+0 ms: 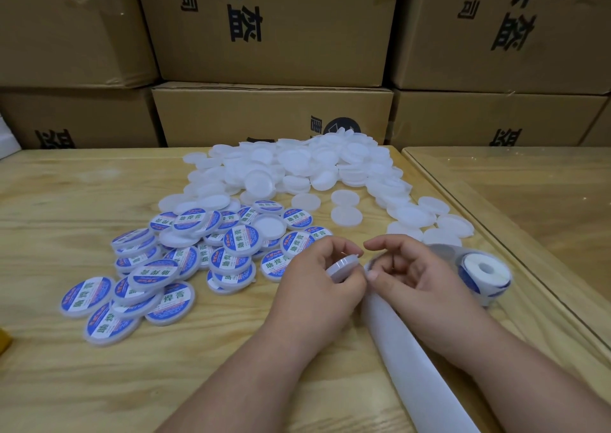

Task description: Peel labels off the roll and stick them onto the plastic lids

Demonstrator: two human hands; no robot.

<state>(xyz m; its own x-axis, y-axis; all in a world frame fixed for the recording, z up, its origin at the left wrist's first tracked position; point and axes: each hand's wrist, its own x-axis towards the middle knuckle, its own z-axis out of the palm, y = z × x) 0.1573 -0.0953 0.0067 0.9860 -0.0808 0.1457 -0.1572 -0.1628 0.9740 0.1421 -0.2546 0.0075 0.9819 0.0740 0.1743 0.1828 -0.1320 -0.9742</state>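
My left hand (322, 279) grips a white plastic lid (344, 267) tilted on edge, near the table's middle front. My right hand (410, 272) is just to its right, thumb and fingers curled at the backing strip (406, 343), its thumb close to the lid; whether it pinches a label is hidden. The label roll (484, 272) lies flat behind my right hand, its white strip running down toward me. A heap of blank white lids (297, 168) fills the table's back. Labelled lids (165, 267) with blue-and-white stickers lie piled to the left.
Stacked cardboard boxes (271, 112) wall off the back edge of the wooden table (82, 201). A second table with a glass top (529, 194) adjoins on the right. A yellow object (5, 340) pokes in at the left edge.
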